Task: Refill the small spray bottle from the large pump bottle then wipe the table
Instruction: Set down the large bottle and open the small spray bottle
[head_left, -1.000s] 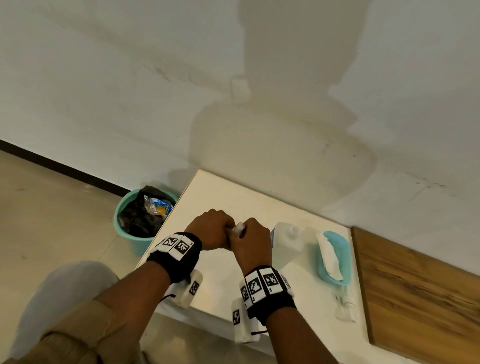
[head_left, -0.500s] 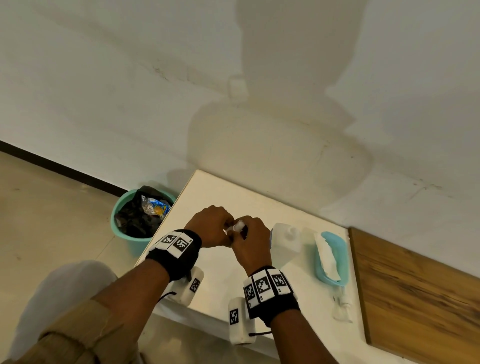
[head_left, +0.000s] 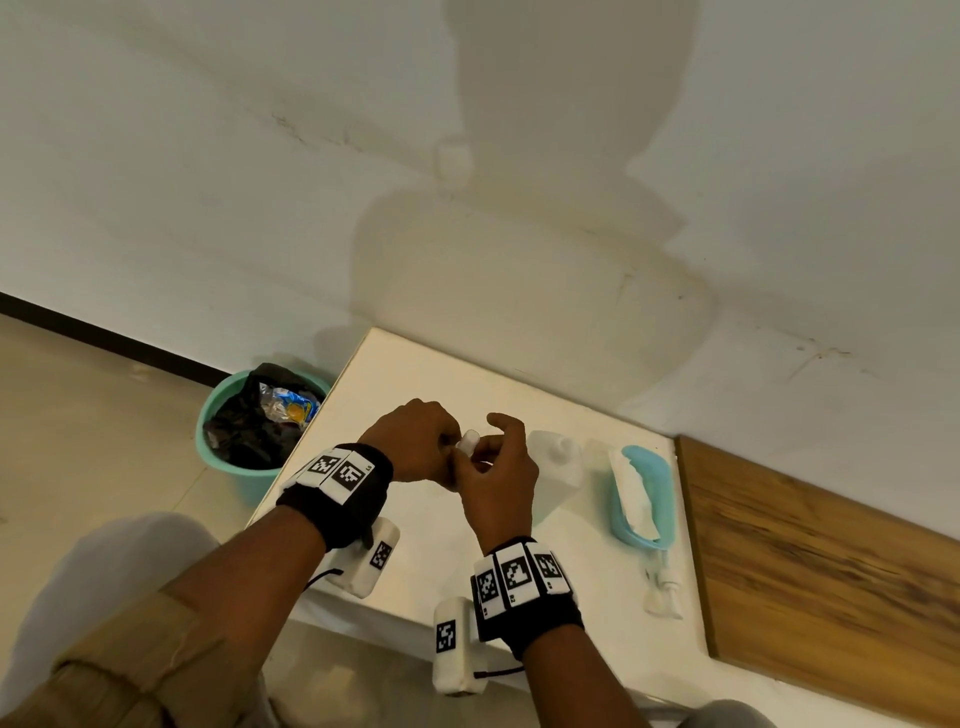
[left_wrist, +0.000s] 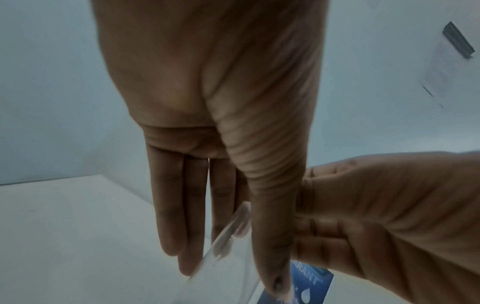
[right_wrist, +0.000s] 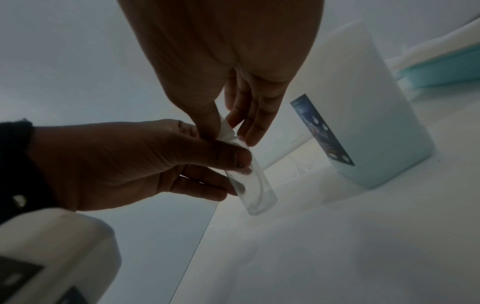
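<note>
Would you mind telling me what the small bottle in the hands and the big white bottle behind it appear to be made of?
Small spray bottle: clear glossy plastic, probably; the table shows through its wall. Large bottle: opaque white, matte plastic by its look, with a printed blue label. Neither material is certain.

The small spray bottle (right_wrist: 255, 185) is a slim, clear plastic cylinder with a white top (head_left: 469, 443), held tilted above the table (head_left: 415, 384), its base not touching the surface. It looks almost empty. Just to its right stands the large bottle (head_left: 553, 475), upright on the table: white, translucent, squarish, with a blue label (right_wrist: 320, 131) on the side facing the small bottle. Its neck is bare; a white pump head (head_left: 662, 590) lies on the table well to the right of the large bottle, near the front edge.
</note>
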